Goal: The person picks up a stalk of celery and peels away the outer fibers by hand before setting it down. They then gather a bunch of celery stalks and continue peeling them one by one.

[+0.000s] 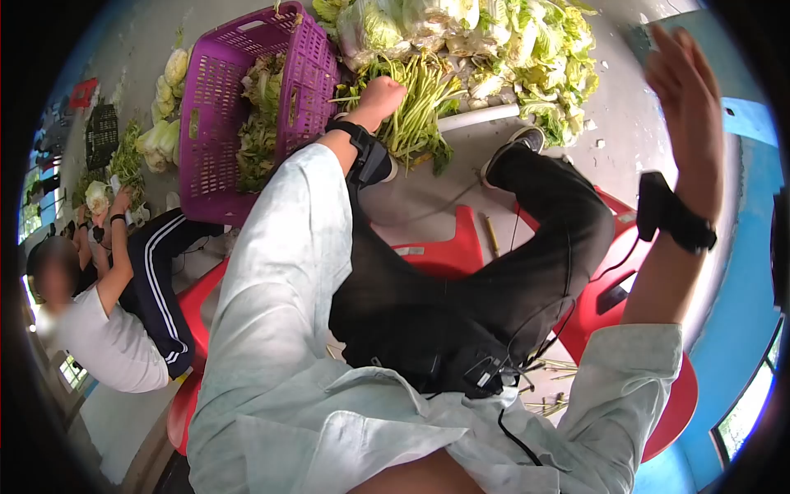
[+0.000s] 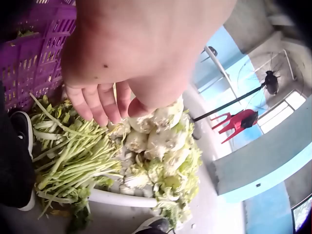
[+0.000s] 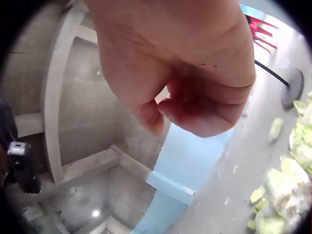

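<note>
My left hand (image 1: 383, 100) hangs over a heap of long green stems (image 1: 424, 103) on the floor. In the left wrist view the left hand (image 2: 141, 58) has its fingers loosely bent, with nothing visible in them. Several Chinese cabbages (image 2: 158, 139) and loose leaves lie beyond the stems. At the right of the head view, my right hand (image 1: 685, 99) is raised well off the floor, its fingers pointing up. Seen from the right wrist, the right hand (image 3: 180, 68) has loosely curled fingers and holds nothing visible.
A purple crate (image 1: 216, 107) with leaves inside stands left of the stems. A white tube (image 1: 479, 118) lies between the stems and my shoe (image 1: 527, 140). Another person (image 1: 115, 337) sits at the left, handling vegetables. A red chair (image 2: 236, 124) stands near a floor fan (image 2: 270, 83).
</note>
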The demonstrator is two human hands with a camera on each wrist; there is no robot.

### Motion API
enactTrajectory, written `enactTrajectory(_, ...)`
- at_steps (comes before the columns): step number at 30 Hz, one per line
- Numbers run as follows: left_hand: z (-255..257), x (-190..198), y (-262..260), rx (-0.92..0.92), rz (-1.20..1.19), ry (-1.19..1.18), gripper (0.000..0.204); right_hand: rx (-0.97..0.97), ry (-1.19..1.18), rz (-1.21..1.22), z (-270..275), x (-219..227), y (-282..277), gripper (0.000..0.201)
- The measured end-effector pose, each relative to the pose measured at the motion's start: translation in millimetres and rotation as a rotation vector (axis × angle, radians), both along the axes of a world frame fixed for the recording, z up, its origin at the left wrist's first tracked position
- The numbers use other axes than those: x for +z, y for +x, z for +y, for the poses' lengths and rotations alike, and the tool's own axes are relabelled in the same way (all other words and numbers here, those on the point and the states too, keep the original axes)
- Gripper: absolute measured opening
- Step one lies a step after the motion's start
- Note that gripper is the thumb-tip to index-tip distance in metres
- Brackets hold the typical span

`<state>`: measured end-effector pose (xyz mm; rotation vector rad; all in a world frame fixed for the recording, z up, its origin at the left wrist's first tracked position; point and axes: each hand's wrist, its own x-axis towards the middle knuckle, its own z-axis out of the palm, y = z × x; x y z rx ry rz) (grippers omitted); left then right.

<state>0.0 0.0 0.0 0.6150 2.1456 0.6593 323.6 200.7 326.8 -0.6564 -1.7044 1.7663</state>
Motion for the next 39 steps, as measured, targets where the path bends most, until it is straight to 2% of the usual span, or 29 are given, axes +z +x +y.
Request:
enactTrajectory(1,-3,3,6,-0.017,0.083,-0.031,0.034,-0.085,0.025,-0.056,-11,3,-18,0.012)
enactTrajectory(2,-4,7,9,-0.038,0.160,-0.081,0.032,0.174,-0.089,0.013,17,-19,-11,0.014)
enactTrajectory(3,-28,-32,25,-0.050,0.112,-0.236,0.029,0.189,-0.318,-0.040,34,-75,-32,0.015)
enactTrajectory(6,19,-66,-13,-0.144,0.291,-0.171,0.028,0.038,-0.561,0.092,76,-128,-62,0.014)
enactTrajectory(9,28,-107,-34,-0.195,0.340,-0.268,0.030,-0.190,-0.725,0.069,66,-175,-64,0.011)
enactTrajectory(11,26,-111,-39,-0.353,0.427,-0.363,0.037,-0.242,-0.720,-0.002,57,-210,-60,0.018)
enactTrajectory(13,16,-135,-45,-0.540,0.583,-0.376,0.041,-0.095,-0.755,0.018,56,-241,-55,0.035)
enactTrajectory(15,22,-155,-57,-0.529,0.548,-0.385,0.046,-0.133,-0.665,-0.214,51,-239,-63,0.038)
enactTrajectory(17,19,-177,-67,-0.509,0.565,-0.342,0.046,-0.128,-0.631,-0.220,49,-229,-72,0.038)
enactTrajectory(18,19,-185,-70,-0.508,0.535,-0.410,0.046,-0.121,-0.610,-0.218,49,-227,-77,0.038)
enactTrajectory(22,3,-204,-60,-0.485,0.430,-0.456,0.018,-0.165,-0.638,-0.180,38,-226,-94,0.037)
enactTrajectory(23,2,-207,-55,-0.436,0.361,-0.382,0.020,-0.171,-0.635,-0.204,36,-225,-97,0.036)
enactTrajectory(25,7,-195,-41,-0.334,0.236,-0.236,0.027,-0.174,-0.631,-0.238,32,-225,-101,0.036)
enactTrajectory(26,10,-187,-38,-0.452,0.243,-0.095,0.033,-0.149,-0.606,-0.251,32,-227,-100,0.033)
enactTrajectory(27,17,-170,-35,-0.489,0.149,-0.043,0.036,-0.140,-0.573,-0.250,32,-229,-101,0.032)
enactTrajectory(29,44,-119,-28,-0.670,0.129,-0.022,0.039,-0.124,-0.506,-0.252,30,-232,-101,0.031)
enactTrajectory(32,72,-26,4,-0.543,-0.011,0.034,0.036,-0.138,-0.436,-0.304,25,-232,-100,0.022)
enactTrajectory(35,71,65,42,-0.197,-0.504,0.328,0.035,-0.092,-0.447,-0.220,16,-226,-98,0.018)
enactTrajectory(37,64,111,59,-0.182,-0.477,0.310,0.034,0.024,-0.391,-0.248,11,-219,-93,0.023)
enactTrajectory(39,51,126,71,-0.157,-0.468,0.353,0.033,0.140,-0.333,-0.272,3,-202,-93,0.028)
